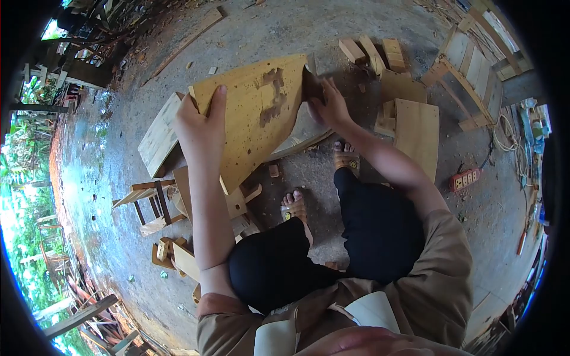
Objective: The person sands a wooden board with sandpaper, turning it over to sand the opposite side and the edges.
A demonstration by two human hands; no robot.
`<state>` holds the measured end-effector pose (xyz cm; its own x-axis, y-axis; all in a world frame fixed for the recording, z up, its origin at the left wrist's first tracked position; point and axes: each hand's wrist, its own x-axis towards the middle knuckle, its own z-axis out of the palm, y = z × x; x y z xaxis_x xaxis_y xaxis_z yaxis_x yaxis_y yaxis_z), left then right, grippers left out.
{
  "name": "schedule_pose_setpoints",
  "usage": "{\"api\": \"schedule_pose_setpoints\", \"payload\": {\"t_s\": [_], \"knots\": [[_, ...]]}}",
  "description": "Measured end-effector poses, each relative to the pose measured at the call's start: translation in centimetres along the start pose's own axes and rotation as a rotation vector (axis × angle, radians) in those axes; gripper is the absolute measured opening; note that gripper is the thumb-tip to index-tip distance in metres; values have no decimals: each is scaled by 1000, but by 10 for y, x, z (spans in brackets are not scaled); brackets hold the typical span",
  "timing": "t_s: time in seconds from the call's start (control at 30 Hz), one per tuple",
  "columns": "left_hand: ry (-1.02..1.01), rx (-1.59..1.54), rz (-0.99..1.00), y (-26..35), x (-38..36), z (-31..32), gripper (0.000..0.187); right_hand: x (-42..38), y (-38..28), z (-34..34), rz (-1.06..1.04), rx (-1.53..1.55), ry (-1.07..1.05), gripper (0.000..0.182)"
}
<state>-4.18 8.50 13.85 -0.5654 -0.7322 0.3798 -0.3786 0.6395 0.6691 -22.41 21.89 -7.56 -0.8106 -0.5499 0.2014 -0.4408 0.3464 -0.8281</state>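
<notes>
A yellow wooden board [249, 113], stained with brown patches and dark specks, is tilted up in front of me. My left hand [202, 118] is closed over its upper left edge, thumb on the near face. At the opposite edge is my right hand [331, 105], with fingers bent and thumb apart around a dark brown curved sheet [310, 86]. That sheet lies against the board's right edge; its far side is hidden. Below the board, my sandalled feet rest on the concrete floor [309, 172].
Wood blocks [373, 54] and a curved panel [417, 133] lie at the right. Farther right stand a wooden frame [466, 77] and a red power strip [465, 179]. A pale plank [161, 133], a small slatted wooden piece [155, 202] and offcuts [178, 258] sit on the left.
</notes>
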Motion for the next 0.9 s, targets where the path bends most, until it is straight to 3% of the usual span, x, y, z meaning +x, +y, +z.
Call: {"api": "schedule_pose_setpoints", "payload": {"t_s": [0.03,0.17,0.27,0.47,0.53,0.6,0.7,0.8,0.87,0.9], "knots": [[4,-2,-5,-1,0,0,32,-1,0,-4,129,-8,-117,52],[12,7,14,-1,1,2,28,-3,-23,-21,187,-167,-170,39],[10,15,10,0,1,1,29,6,-20,-15,36,21,-84,36],[-9,25,9,2,-1,1,28,43,-57,-18,237,290,-108,36],[-19,39,10,2,-1,2,27,52,-73,0,-209,558,67,35],[3,-36,59,1,-2,3,27,37,-111,-15,-421,343,-23,34],[-18,-46,38,8,-6,3,26,10,-145,-28,-561,474,-185,33],[-15,-11,38,15,-10,2,25,23,-112,-16,-367,406,-176,29],[-9,-14,44,13,-9,1,25,42,-85,-23,64,386,-290,27],[3,-20,44,11,-8,1,25,54,-61,-21,61,381,-282,27]]}}
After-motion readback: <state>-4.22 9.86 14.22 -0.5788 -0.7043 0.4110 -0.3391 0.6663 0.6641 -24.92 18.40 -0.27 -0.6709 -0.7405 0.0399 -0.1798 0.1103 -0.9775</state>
